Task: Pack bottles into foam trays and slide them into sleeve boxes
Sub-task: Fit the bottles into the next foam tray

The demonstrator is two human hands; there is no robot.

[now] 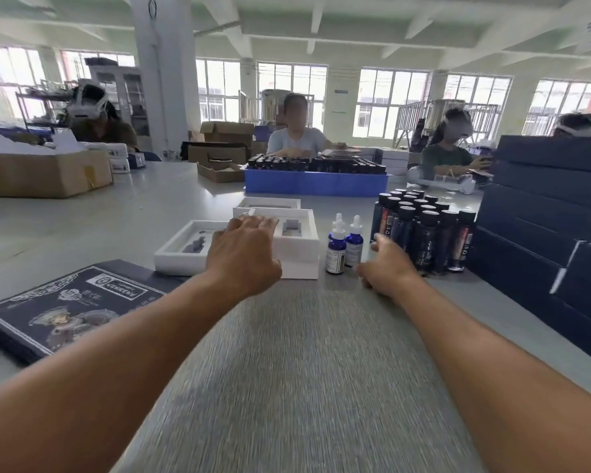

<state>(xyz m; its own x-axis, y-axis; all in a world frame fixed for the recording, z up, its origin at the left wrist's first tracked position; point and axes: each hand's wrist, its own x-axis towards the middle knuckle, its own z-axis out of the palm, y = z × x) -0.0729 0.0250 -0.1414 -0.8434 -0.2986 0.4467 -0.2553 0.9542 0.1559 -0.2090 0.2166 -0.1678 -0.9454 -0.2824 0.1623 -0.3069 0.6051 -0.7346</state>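
White foam trays [296, 233] sit mid-table, cutouts empty, nothing packed yet. Left hand [244, 254] lies over the front tray, fingers fairly straight, holding nothing; likely steadying it or about to pull it closer. Just right of the trays stand blue dropper bottles [343, 245], then a cluster of dark tall bottles [423, 233]. Right hand [388, 264] is near both groups, loosely curled, empty, probably going for a bottle. Printed dark sleeve box [65, 305] lies flat at left, ready for later. Dark boxes [543, 213] stacked far right; blue crate [316, 182] of bottles behind.
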